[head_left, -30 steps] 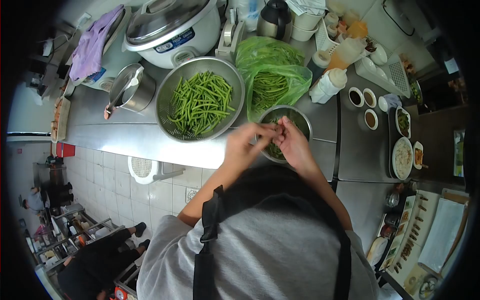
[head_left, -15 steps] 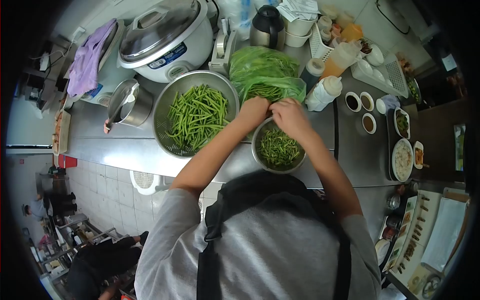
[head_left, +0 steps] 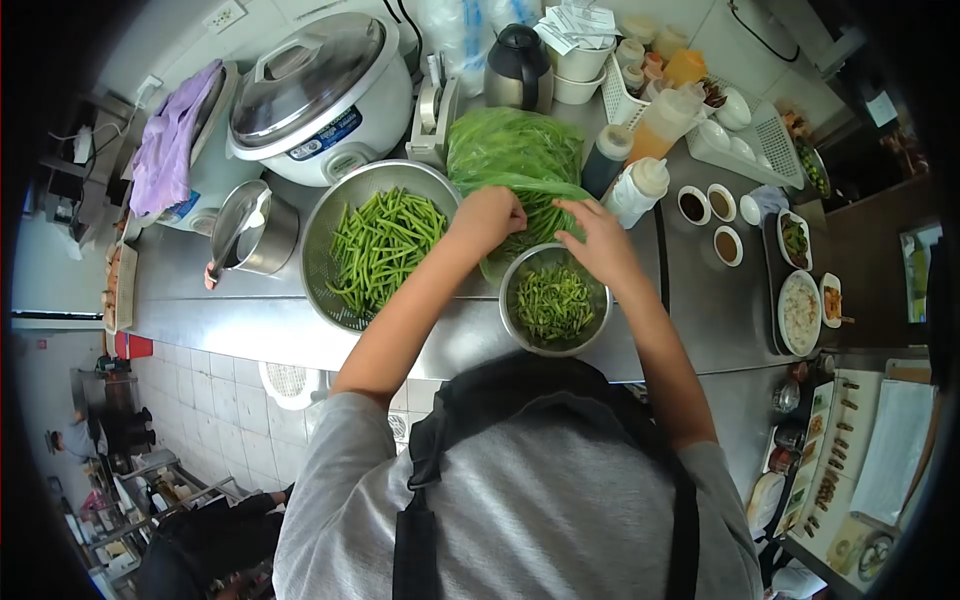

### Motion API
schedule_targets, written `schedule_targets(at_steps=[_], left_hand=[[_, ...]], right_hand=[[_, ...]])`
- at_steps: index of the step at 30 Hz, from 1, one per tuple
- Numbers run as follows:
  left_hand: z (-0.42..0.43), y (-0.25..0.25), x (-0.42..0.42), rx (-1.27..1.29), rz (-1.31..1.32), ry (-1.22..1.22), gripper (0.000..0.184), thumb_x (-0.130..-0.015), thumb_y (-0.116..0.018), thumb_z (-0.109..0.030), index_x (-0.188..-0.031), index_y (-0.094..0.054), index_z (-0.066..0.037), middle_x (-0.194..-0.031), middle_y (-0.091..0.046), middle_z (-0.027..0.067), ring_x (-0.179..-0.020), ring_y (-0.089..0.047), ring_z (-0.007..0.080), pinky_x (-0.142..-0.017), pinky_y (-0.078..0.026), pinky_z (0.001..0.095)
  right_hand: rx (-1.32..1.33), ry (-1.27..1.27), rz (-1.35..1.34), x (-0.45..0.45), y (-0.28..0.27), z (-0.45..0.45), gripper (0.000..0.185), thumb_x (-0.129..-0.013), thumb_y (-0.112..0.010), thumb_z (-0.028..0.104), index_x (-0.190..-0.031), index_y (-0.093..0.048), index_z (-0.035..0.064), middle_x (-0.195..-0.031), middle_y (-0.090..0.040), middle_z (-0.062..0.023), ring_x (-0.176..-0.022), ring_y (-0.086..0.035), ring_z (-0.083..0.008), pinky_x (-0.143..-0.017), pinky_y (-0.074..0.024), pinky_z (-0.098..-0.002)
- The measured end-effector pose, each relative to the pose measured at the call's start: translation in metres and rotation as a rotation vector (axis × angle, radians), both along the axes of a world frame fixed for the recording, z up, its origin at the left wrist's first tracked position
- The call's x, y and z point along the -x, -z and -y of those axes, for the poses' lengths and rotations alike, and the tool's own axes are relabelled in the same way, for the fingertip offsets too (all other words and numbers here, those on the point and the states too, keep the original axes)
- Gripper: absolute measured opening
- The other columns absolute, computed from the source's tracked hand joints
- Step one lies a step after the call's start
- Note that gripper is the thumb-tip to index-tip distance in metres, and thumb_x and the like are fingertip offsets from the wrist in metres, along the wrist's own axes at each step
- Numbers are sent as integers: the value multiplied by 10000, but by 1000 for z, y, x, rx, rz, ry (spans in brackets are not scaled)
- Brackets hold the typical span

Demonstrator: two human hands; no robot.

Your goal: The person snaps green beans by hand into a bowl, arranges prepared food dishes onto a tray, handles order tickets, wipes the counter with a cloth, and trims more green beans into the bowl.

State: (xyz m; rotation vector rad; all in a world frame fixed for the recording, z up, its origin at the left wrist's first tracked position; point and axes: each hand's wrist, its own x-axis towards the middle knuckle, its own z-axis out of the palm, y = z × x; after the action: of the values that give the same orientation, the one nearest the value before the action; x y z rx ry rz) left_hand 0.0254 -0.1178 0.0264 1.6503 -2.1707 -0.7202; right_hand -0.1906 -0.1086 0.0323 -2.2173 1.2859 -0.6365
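Observation:
A green plastic bag (head_left: 512, 150) of green beans lies on the steel counter, its mouth facing me. My left hand (head_left: 490, 220) is at the left of that mouth, fingers curled closed; whatever they hold is hidden. Over the bag's right edge, my right hand (head_left: 603, 242) has its fingers apart and seems to hold nothing. Between my forearms, a small metal bowl (head_left: 509, 318) contains short bean pieces (head_left: 555, 302). Left of it, a large perforated colander (head_left: 318, 282) is partly filled with long green beans (head_left: 388, 250), close to my left forearm.
A rice cooker (head_left: 315, 100) and a metal pot (head_left: 275, 235) stand at the left. Squeeze bottles (head_left: 637, 192) are right of the bag. Sauce cups (head_left: 728, 245) and a tray with a rice bowl (head_left: 800, 315) sit farther right. Another person (head_left: 205, 545) is at lower left.
My hands, close together at the bag's mouth before, have moved apart. My right hand's fingers have spread, and more beans show inside the bag. The view has shifted slightly.

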Motion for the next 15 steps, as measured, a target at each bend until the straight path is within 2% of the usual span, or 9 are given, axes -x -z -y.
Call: schedule_targets(at_steps=[3,4,6,7,10,11,12,13,15], left_hand=[[-9,-42,-8,42,-120,5,150,-746,-698,-165,-847,-740,-62,-785,-666,161,-752,-656,307,-695,-504,371],[-12,-48,-14,38,-249,33,153,-784,-683,-164,-870,-737,-50,-772,-660,152,-719,-650,282,-677,-497,349],[-23,-65,-21,137,-301,47,135,-790,-673,-164,-849,-730,-58,-792,-674,165,-707,-647,285,-654,-486,362],[-30,-68,-26,137,-313,33,170,-836,-672,-186,-912,-733,-47,-787,-673,136,-697,-637,214,-669,-491,325],[-54,-63,-37,11,-493,-132,201,-836,-696,-209,-932,-733,-36,-770,-679,94,-728,-635,151,-687,-491,285],[-62,-64,-36,47,-413,-156,196,-818,-709,-194,-933,-734,-37,-803,-693,105,-734,-646,159,-705,-496,293],[-71,-66,-30,135,-356,-175,209,-740,-744,-173,-908,-735,-49,-834,-684,133,-742,-642,232,-694,-487,326],[-77,-68,-23,352,-242,-90,255,-698,-758,-150,-934,-732,-56,-827,-677,129,-767,-632,282,-713,-486,351],[-92,-86,-1,332,-266,-28,285,-694,-760,-140,-970,-728,-81,-795,-661,126,-763,-615,308,-730,-480,375]], right_hand=[[135,-70,106,-6,2,-4,387,-787,-680,150,-1161,-604,82,-1117,-583,-151,-1058,-553,-328,-910,-449,-400],[194,-86,122,-9,3,-6,371,-789,-677,159,-1144,-610,72,-1102,-587,-146,-1035,-556,-337,-912,-446,-407],[260,-137,125,-11,6,-8,291,-809,-660,188,-1070,-630,64,-1062,-607,-144,-1007,-562,-334,-919,-426,-417],[168,-159,163,-12,-2,-12,241,-820,-650,195,-1021,-636,63,-1022,-622,-131,-1010,-563,-331,-920,-414,-429],[230,-92,215,-14,-7,-30,183,-856,-635,227,-900,-616,50,-934,-619,-132,-899,-560,-324,-850,-419,-430],[160,-79,263,-14,-9,-37,194,-871,-626,239,-905,-613,49,-874,-620,-131,-865,-571,-326,-815,-431,-426],[103,-56,271,-14,-9,-45,208,-885,-617,252,-923,-614,47,-824,-616,-134,-800,-585,-327,-746,-457,-416],[-25,-44,302,-14,-11,-51,209,-894,-607,246,-937,-614,42,-822,-627,-135,-768,-608,-317,-684,-474,-401],[-60,-66,336,-16,-21,-63,207,-911,-576,226,-976,-617,34,-840,-653,-145,-792,-636,-305,-697,-488,-381]])
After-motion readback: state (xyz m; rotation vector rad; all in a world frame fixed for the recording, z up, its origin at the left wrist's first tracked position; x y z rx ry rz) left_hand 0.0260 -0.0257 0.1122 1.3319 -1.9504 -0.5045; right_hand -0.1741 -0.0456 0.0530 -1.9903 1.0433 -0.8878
